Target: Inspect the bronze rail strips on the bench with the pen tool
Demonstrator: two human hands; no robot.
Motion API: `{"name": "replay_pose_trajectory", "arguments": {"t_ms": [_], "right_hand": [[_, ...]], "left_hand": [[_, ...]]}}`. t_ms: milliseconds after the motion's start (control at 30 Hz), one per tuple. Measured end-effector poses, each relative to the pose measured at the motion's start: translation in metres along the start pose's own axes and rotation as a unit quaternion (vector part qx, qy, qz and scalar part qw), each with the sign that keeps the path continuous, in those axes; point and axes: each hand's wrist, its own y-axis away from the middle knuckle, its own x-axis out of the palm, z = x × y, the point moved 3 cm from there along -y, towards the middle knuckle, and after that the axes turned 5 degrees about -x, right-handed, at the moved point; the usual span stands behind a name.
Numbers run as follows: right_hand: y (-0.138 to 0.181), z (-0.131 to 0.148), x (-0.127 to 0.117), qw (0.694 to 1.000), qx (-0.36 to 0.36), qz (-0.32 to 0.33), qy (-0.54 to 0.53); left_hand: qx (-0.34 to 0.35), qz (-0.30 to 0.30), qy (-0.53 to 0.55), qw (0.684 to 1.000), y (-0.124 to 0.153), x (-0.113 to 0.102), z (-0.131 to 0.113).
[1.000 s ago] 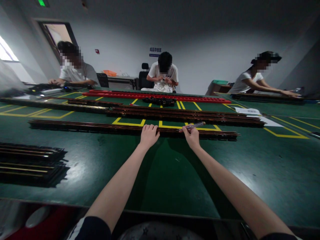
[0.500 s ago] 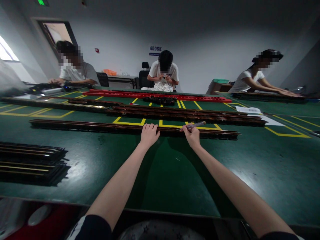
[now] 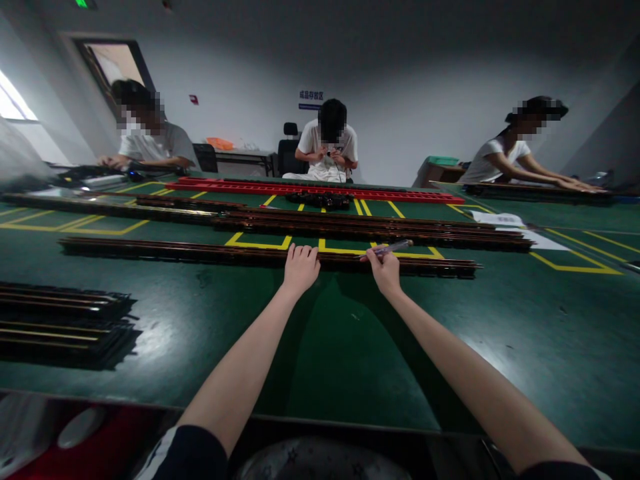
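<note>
Across the table in front of me lies a long, dark rail (image 3: pixel 165 250) with copper-coloured lines along its top. My left hand (image 3: pixel 301 272) rests over its middle, the fingers closed round it from above. To the right, my right hand (image 3: pixel 385 272) pinches a slim clear pen (image 3: pixel 400 246), its tip pointing left and down at the rail's top. Whether the tip touches the rail I cannot tell. The undersides of my left fingers are hidden.
Beyond the rail lie more bundled dark rails (image 3: pixel 350 227), a red ladder-like strip (image 3: pixel 400 196) and a black heap (image 3: pixel 320 200). Shorter stacked strips (image 3: pixel 55 327) sit at near left. White papers (image 3: pixel 540 239) lie at right. Three co-workers sit around the green table (image 3: pixel 340 373).
My left hand has shifted very slightly to the right along the rail. The pen's upper end has risen a little; my right hand stays in nearly the same place.
</note>
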Motion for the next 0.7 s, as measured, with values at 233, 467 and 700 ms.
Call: {"name": "replay_pose_trajectory", "arguments": {"t_ms": [233,467,700], "right_hand": [[0.0000,0.0009,0.0009,1.000,-0.002,-0.011,0.000],[0.0001,0.0009,0.0015,1.000,-0.004,-0.008,-0.001],[-0.0001,-0.0008,0.0009,1.000,0.009,-0.014,0.001]], "left_hand": [[0.015,-0.005,-0.004,1.000,0.0004,-0.0004,-0.0023],[0.021,-0.003,-0.002,1.000,-0.0003,-0.0011,-0.0023],[0.009,-0.012,-0.013,1.000,0.0003,-0.0037,-0.0024]]}}
